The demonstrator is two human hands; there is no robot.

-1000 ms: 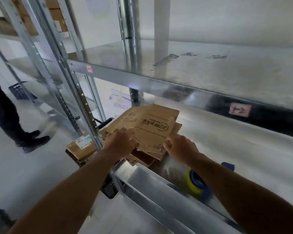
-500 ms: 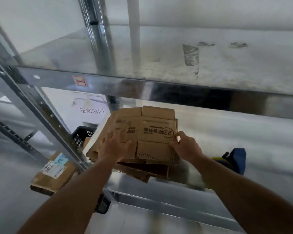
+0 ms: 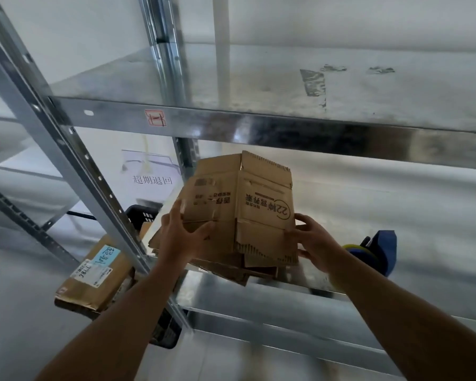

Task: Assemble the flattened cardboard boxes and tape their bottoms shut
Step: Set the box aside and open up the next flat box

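Note:
A brown cardboard box (image 3: 248,204) with printed text is half opened into shape and tilted above a stack of flattened boxes (image 3: 231,268) on the middle metal shelf. My left hand (image 3: 180,232) grips its left side, thumb on the front panel. My right hand (image 3: 313,243) holds its lower right edge with fingers spread. A blue tape dispenser (image 3: 377,250) with a yellow-edged roll lies on the shelf just right of my right hand.
The upper shelf's steel lip (image 3: 259,122) hangs close above the box. A slanted perforated upright (image 3: 74,160) stands to the left. On the floor at the left sit a labelled carton (image 3: 94,279) and a black crate (image 3: 143,215).
The top box has been lifted off the stack and pushed from flat into a partly open shape. My view has moved closer and turned to face the shelf.

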